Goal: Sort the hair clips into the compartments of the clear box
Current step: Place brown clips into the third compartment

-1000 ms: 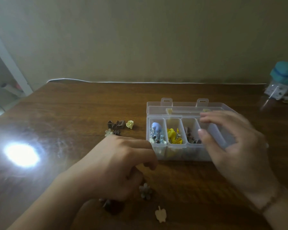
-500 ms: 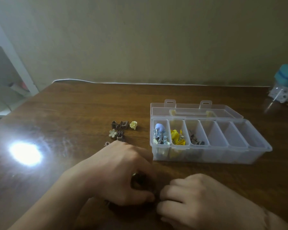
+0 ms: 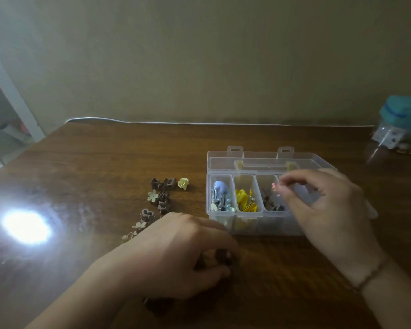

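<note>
The clear box [image 3: 247, 225] stands open on the wooden table, its lid laid back. Its three left compartments hold blue and grey clips [image 3: 220, 194], yellow clips [image 3: 244, 200] and brown clips [image 3: 271, 203]. My right hand [image 3: 325, 205] hovers over the middle of the box and pinches a small pink clip [image 3: 274, 186] above the third and fourth compartments. My left hand [image 3: 183, 252] rests on the table in front of the box, fingers curled round dark brown clips [image 3: 220, 256]. Loose brown and cream clips [image 3: 161, 195] lie left of the box.
A cream rose clip [image 3: 183, 183] lies near the box's left end. A jar with a teal lid [image 3: 401, 124] stands at the far right. A bright glare spot [image 3: 26, 226] sits on the table at left. A dark clip [image 3: 157, 303] lies under my left wrist.
My right hand has lifted from the table's front edge beside my left hand and moved up over the box with a pink clip pinched. My left hand has stayed nearly in place.
</note>
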Motion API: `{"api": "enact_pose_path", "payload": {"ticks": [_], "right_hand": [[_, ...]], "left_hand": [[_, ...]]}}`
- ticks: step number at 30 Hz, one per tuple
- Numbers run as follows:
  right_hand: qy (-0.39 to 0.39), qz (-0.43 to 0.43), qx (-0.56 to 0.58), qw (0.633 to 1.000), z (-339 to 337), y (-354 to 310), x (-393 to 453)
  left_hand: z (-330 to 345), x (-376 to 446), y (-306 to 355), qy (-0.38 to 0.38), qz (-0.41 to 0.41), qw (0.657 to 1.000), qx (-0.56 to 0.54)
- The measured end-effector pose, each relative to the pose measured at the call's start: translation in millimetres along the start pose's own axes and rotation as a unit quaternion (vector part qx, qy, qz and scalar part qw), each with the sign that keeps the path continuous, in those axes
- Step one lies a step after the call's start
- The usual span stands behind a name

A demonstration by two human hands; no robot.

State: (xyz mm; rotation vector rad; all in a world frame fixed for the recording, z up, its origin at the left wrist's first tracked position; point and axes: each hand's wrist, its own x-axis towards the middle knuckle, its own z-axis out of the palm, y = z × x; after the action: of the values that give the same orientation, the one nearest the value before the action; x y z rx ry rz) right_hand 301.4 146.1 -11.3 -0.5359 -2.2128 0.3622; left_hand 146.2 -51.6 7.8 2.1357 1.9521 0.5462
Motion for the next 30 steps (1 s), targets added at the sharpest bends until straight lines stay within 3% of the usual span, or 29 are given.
{"api": "enact_pose_path", "payload": {"ticks": [5,8,11,16,20,25,30], "right_hand": [[0.038,-0.086,0.039,0.995,-9,-7,-7],[-0.054,-0.162,0.137,0.976,-10,-27,-19],[-0.104,-0.201,0.155,0.962,-1,-34,-26],[-0.084,-0.165,0.188,0.965,-5,-30,-23],[0.010,-0.051,0.149,0.987,-10,-18,-15],[-0.020,0.009,-0.009,1.000,-6,-2,-7],[-0.038,-0.017,-0.007,0.999,-11,0,-4]], "left_hand": [[5,2,-2,0.142,-0.008,0.988,-0.058],[10,4,4,0.237,-0.005,0.966,-0.102],[13,6,7,0.277,0.021,0.954,-0.114],[11,5,8,0.269,0.040,0.958,-0.087],[0,-1,-6,0.254,0.003,0.967,0.005],[-17,-12,-35,0.216,-0.171,0.954,0.121],[-21,-25,-62,0.151,-0.283,0.939,0.126]]}}
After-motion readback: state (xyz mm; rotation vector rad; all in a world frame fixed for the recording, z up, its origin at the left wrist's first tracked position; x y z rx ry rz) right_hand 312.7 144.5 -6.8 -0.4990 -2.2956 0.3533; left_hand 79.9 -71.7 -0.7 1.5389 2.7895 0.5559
